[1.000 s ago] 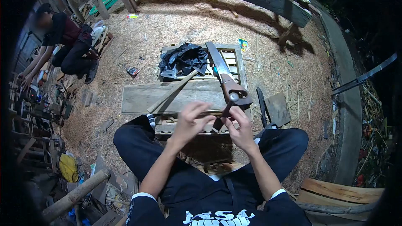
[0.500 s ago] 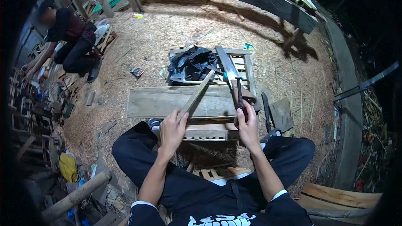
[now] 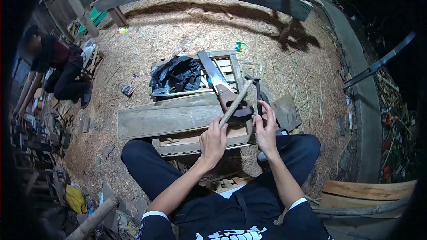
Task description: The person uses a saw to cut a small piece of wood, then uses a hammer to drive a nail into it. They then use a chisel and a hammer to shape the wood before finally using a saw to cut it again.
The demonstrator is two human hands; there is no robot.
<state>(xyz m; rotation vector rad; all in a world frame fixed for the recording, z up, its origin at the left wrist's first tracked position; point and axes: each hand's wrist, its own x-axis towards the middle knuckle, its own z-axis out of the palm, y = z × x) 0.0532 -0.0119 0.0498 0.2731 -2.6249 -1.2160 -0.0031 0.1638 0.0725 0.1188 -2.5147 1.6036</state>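
Wooden and slim, a stick [image 3: 236, 106] slants up and to the right from the left hand [image 3: 212, 143], which is closed around its lower end with the back of the hand facing up. The left forearm reaches in diagonally from the lower left, over the dark trousers, the wrist almost in line with it. The right hand [image 3: 266, 132] grips the dark handle of a hammer [image 3: 258, 92] between thumb and fingers, its forearm rising from the lower right and leaning inward. The hammer stands roughly upright in the view, its head at the top beside the stick's far end; whether the two touch, I cannot tell. Both hands are at about the same height, near each other, between the bent knees and the slatted wooden crate [image 3: 204, 146]. Behind the stick, a handsaw [image 3: 213, 74] lies with its brown handle toward the person and its blade pointing away, over the crate's slats. To its left are a crumpled black plastic bag [image 3: 176, 74] and, nearer, a wide grey plank [image 3: 171, 118] lying crosswise. Well apart at the far left, another person [image 3: 66, 69] crouches with both arms reaching down.
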